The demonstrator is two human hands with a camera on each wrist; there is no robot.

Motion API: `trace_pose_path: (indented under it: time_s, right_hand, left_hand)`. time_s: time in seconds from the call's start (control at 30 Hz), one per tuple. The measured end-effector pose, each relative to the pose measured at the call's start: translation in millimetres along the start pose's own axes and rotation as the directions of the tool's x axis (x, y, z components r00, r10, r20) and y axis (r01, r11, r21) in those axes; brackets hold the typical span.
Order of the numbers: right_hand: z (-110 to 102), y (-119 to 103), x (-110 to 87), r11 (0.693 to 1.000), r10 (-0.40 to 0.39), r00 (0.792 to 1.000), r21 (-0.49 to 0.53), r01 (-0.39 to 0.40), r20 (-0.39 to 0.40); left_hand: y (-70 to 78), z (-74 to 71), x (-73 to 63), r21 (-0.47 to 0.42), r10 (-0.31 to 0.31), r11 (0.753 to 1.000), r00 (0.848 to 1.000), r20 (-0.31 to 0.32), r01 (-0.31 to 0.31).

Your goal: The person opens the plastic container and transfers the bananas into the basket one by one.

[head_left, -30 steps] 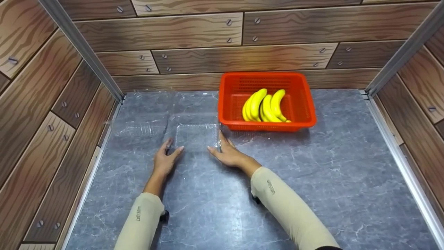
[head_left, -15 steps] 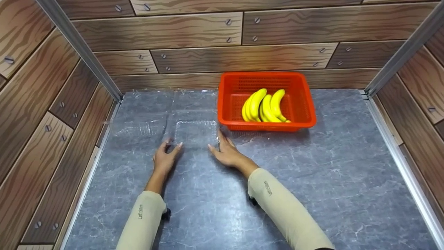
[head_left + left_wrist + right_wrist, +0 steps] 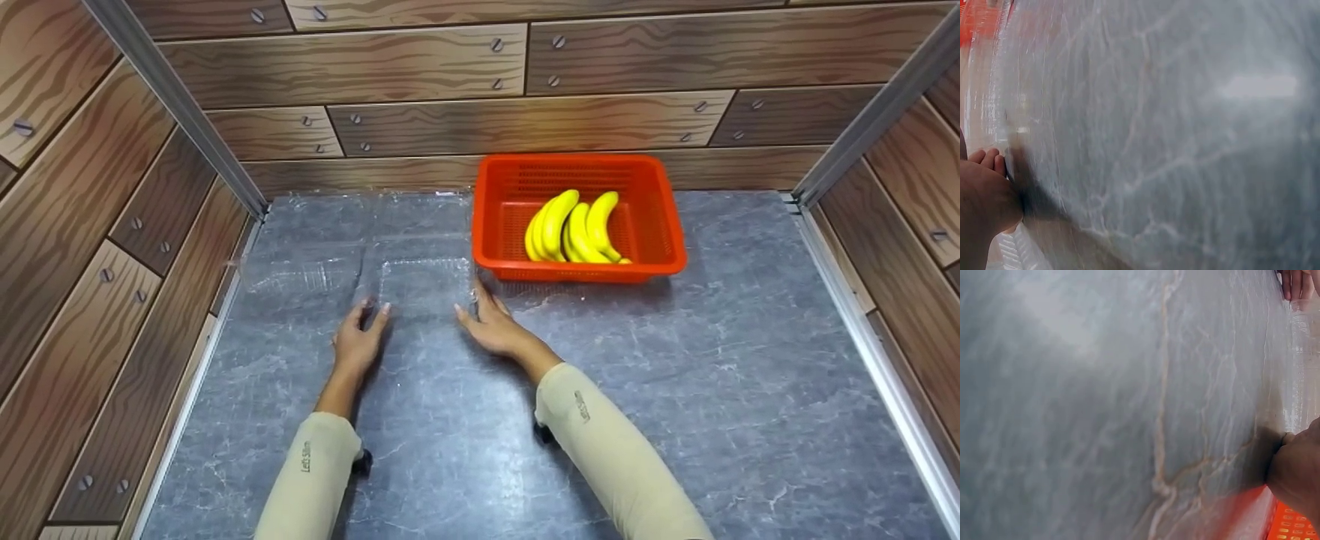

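A clear plastic clamshell box (image 3: 425, 283) lies on the grey marbled table, its lid (image 3: 421, 217) folded back toward the rear wall. My left hand (image 3: 358, 339) is at its front left corner, thumb spread from the other fingers. At the right side, the fingers of my right hand (image 3: 493, 324) lie along the box wall, between it and the red basket. A second clear clamshell box (image 3: 304, 277) lies open just to the left, close to my left fingertips. Both wrist views show mostly tabletop, with my left hand (image 3: 985, 194) and right hand (image 3: 1300, 467) at the edges.
An orange-red plastic basket (image 3: 656, 255) holding several yellow bananas (image 3: 556, 225) stands against the back wall, right beside the box. Wood-patterned panels (image 3: 420, 64) enclose the table at the back and sides, with metal rails (image 3: 874, 319) along the edges.
Both hands have slid the right-hand clear box slightly away from me, toward the back wall. My left thumb has shifted a little left and away. Basket and bananas stay in place.
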State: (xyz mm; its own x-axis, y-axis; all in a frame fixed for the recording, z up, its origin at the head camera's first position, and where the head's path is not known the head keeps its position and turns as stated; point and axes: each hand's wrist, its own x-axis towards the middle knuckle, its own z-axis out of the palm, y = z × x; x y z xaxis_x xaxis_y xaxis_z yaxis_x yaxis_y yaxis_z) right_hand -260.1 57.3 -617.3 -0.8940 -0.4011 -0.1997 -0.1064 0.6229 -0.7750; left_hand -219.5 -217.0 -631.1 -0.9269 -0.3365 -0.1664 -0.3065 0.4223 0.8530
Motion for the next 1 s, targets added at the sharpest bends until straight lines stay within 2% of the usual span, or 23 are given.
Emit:
trace_pose_path:
  time_s: [0.2,0.5,0.77,1.0]
  right_hand:
    - [-2.5,0.6,-0.2,0.999,0.016,1.0,0.041,-0.017,0.013]
    - [-1.8,-0.1,-2.1,1.0,0.013,1.0,0.019,-0.013,0.0]
    - [-0.3,0.0,-1.8,1.0,0.025,1.0,0.019,-0.025,0.009]
    - [-0.7,1.5,-2.7,1.0,0.012,1.0,0.005,-0.012,0.003]
  left_hand:
    - [-0.7,1.4,-0.6,-0.009,0.016,1.0,1.0,0.002,-0.016]
    - [0.0,1.8,-1.1,-0.052,0.048,0.998,0.998,0.034,-0.046]
    - [-0.8,0.9,-0.2,-0.023,0.083,0.996,0.996,0.026,-0.082]
    - [-2.3,0.5,-0.5,-0.012,0.079,0.997,0.996,0.035,-0.079]
